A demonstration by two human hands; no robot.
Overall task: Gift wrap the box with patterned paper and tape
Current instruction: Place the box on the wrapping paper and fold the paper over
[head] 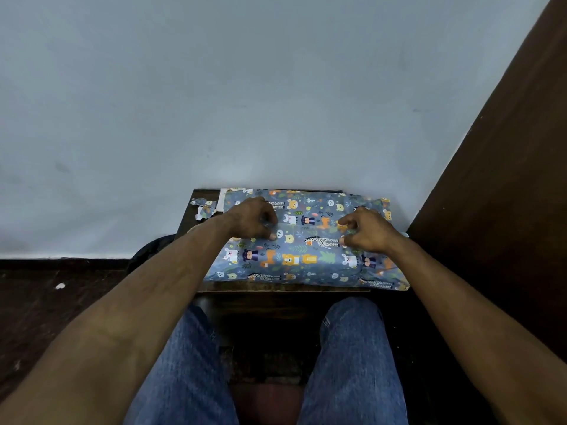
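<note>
At the centre of the frame, the box [303,240] is lying on the small table [276,288], already covered in patterned paper. The left hand [250,220] and right hand [366,230] are both curling onto its top, seemingly pinching a clear tape strip [310,233] between them along the seam; next it probably needs pressing flat, then the loose right end folding

From my feed, the patterned paper [302,240] over the box reads as thin printed paper with a slight sheen, creased and puckered at its right end. The bench [277,287] under it looks like dark wood with a dull finish. Torn paper scraps [205,209] at the far left corner show a white matt underside. The jeans [352,357] are blue denim, coarse-woven. The wall [245,87] behind is painted, flat and matt, lightly scuffed.
</note>
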